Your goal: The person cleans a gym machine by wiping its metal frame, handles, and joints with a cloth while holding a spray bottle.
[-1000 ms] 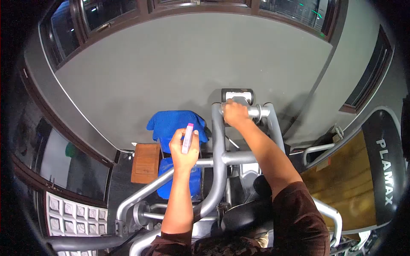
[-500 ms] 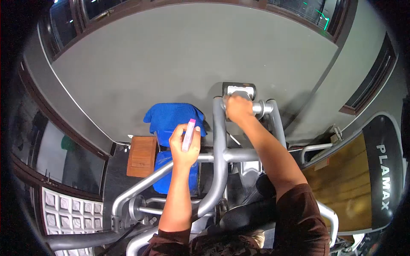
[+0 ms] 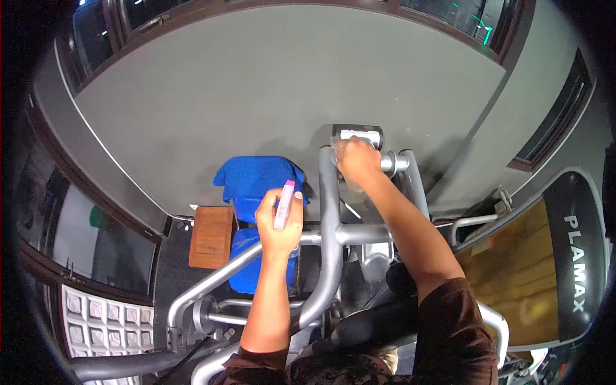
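My left hand (image 3: 280, 221) is wrapped round a small clear bottle with a pink cap (image 3: 284, 205), tilted slightly, in front of the blue chair. My right hand (image 3: 357, 162) is closed at the top of the silver machine frame (image 3: 330, 218), by its crossbar and just below a dark roller with a white label (image 3: 360, 135). Something pale and blurred shows at its fingers, too unclear to name.
A blue towel (image 3: 260, 179) hangs over a blue chair (image 3: 244, 276), beside a wooden stool (image 3: 211, 237). Curved silver bars (image 3: 212, 285) cross the lower left. A PLAMAX panel (image 3: 574, 263) stands at the right. Behind is a grey wall (image 3: 289, 77).
The view has tilted slightly, so the machine and chair sit a little higher. My right hand has shifted slightly about the top of the frame. My left hand keeps the bottle.
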Available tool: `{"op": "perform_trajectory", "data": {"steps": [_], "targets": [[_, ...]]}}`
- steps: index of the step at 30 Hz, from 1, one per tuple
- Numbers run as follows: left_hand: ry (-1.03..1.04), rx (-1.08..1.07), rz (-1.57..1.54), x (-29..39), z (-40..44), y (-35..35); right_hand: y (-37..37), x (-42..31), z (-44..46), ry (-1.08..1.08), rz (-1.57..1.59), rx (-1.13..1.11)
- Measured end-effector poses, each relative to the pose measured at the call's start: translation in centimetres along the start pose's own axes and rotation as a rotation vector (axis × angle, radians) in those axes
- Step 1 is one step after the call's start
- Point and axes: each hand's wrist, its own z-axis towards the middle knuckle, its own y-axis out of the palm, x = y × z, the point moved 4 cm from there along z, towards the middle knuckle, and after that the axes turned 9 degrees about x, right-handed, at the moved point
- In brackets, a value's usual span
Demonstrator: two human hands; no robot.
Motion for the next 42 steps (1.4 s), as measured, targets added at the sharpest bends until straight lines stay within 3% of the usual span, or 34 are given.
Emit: {"op": "perform_trajectory", "data": {"steps": [7, 24, 27, 36, 42], "targets": [[0.073, -0.018, 0.055, 1.0, 0.0, -0.1, 1.9, 1.1, 0.0, -0.008, -0.156, -0.241], [0.048, -0.056, -0.006, 2.0, -1.2, 0.2, 4.1, -0.6, 4.7, -0.015, -0.291, -0.115], [0.059, -0.048, -0.027, 2.1, -0.9, -0.2, 4.5, 0.5, 5.4, -0.022, -0.254, -0.243], [0.115, -0.035, -0.014, 1.9, -0.7, -0.2, 2.9, 1.6, 2.5, -0.296, -0.269, -0.182], [0.01, -0.045, -0.051, 1.7, -0.5, -0.4, 3.4, 2.4, -0.8, -0.396, -0.191, -0.149]]}}
